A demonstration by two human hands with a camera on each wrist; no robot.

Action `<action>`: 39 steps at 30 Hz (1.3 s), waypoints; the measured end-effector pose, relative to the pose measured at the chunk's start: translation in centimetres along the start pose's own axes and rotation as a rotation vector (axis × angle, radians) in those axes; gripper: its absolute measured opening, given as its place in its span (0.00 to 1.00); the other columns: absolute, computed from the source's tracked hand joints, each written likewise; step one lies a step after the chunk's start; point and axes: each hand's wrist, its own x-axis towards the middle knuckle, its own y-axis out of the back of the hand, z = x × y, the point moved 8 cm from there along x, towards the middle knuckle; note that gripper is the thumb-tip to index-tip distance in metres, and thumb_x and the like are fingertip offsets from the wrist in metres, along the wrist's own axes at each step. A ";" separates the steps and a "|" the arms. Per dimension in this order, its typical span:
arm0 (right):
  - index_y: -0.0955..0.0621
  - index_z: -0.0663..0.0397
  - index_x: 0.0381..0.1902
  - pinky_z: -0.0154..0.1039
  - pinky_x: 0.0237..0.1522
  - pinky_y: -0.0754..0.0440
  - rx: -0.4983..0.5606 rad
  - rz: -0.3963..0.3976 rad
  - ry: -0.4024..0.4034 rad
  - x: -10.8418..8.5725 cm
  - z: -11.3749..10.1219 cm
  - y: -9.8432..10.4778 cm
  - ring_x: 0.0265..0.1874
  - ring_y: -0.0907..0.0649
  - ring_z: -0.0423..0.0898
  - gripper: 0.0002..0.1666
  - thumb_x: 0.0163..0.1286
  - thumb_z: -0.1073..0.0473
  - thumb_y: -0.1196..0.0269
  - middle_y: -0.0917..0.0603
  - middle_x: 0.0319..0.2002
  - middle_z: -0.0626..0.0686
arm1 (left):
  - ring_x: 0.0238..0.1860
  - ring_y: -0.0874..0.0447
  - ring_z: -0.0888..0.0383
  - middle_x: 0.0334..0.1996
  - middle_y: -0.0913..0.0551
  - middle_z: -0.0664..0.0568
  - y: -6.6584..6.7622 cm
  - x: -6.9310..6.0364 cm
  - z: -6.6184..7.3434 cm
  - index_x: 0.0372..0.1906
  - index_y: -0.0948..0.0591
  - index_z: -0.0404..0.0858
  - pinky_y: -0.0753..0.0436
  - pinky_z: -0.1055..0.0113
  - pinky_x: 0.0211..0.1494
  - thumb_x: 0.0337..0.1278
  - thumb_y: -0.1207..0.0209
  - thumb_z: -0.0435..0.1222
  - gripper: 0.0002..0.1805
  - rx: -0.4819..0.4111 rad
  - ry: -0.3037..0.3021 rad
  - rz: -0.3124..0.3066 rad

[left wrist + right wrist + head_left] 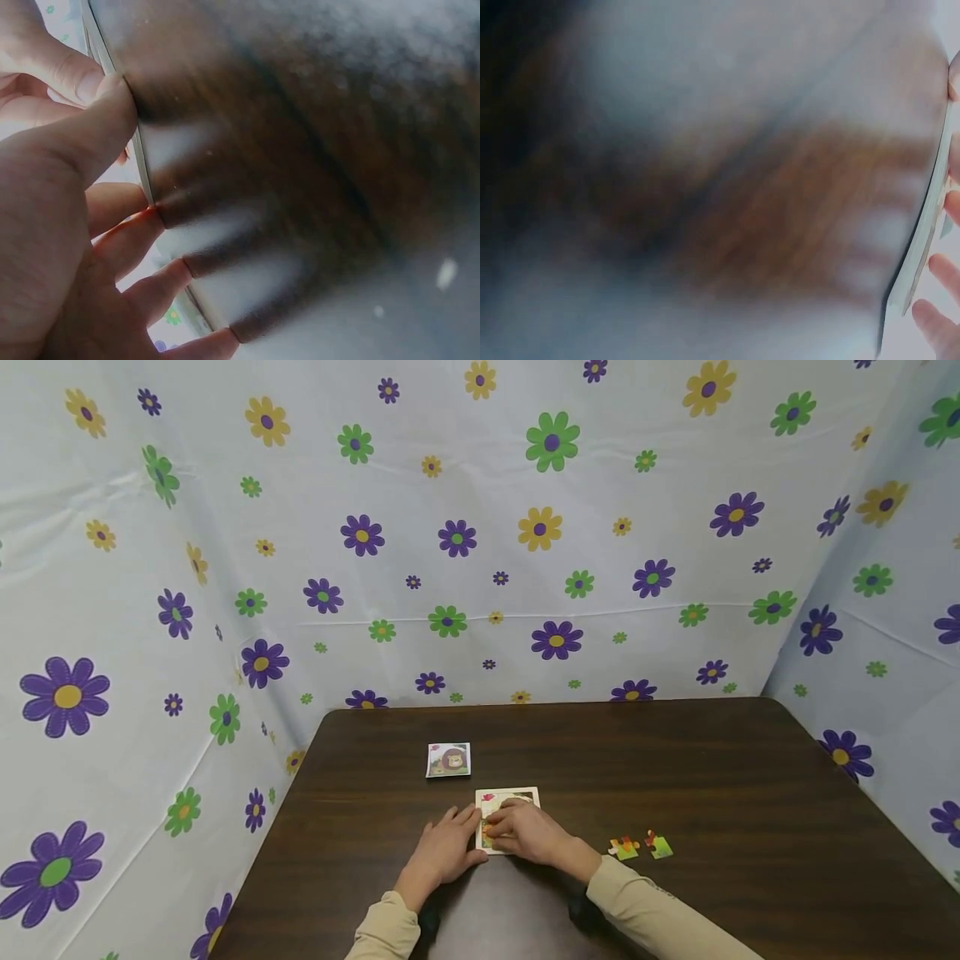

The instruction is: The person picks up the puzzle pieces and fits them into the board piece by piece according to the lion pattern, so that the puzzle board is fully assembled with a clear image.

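Note:
A small square puzzle board point(507, 792) with a pale frame lies on the dark table, a partly visible picture inside it. My left hand point(444, 847) rests at its left edge, fingers spread and fairly straight; in the left wrist view the thumb point(105, 124) touches the board's rim. Over the board, my right hand point(528, 832) has bent fingers, thumb and forefinger close together at an orange puzzle piece point(487, 828) on the left side. The hand covers much of the piece and the board. In the right wrist view several fingertips point(934, 319) show along the board's edge.
Two loose puzzle pieces, an orange-green one point(624, 848) and a red-green one point(659, 845), lie to the right of my right hand. Behind the board is a square lion picture point(448, 761). A flowered cloth point(480, 660) hangs behind the dark wooden table point(720, 777).

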 end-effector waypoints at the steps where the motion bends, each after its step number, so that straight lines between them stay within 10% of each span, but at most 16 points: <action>1: 0.11 0.52 0.39 0.46 0.53 0.24 -0.005 -0.003 -0.006 0.0 0.0 0.0 0.46 0.19 0.50 0.09 0.62 0.57 0.32 0.14 0.45 0.51 | 0.65 0.33 0.39 0.66 0.30 0.46 0.0 0.0 0.0 0.67 0.29 0.38 0.29 0.36 0.54 0.56 0.38 0.52 0.37 0.004 -0.001 0.002; 22: 0.14 0.56 0.45 0.45 0.55 0.24 0.093 -0.079 -0.048 -0.7 0.5 1.3 0.51 0.19 0.50 0.16 0.58 0.59 0.30 0.16 0.50 0.54 | 0.65 0.33 0.40 0.66 0.30 0.46 -0.3 0.2 -0.1 0.67 0.30 0.38 0.28 0.37 0.54 0.56 0.38 0.53 0.37 0.038 -0.006 0.000; 39: 0.18 0.61 0.53 0.61 0.55 0.28 0.248 -0.091 -0.301 -9.3 7.8 6.8 0.59 0.26 0.64 0.27 0.56 0.55 0.28 0.24 0.60 0.63 | 0.64 0.32 0.39 0.66 0.29 0.44 -0.2 0.1 -0.2 0.66 0.29 0.37 0.29 0.37 0.55 0.55 0.37 0.53 0.38 0.026 -0.002 0.019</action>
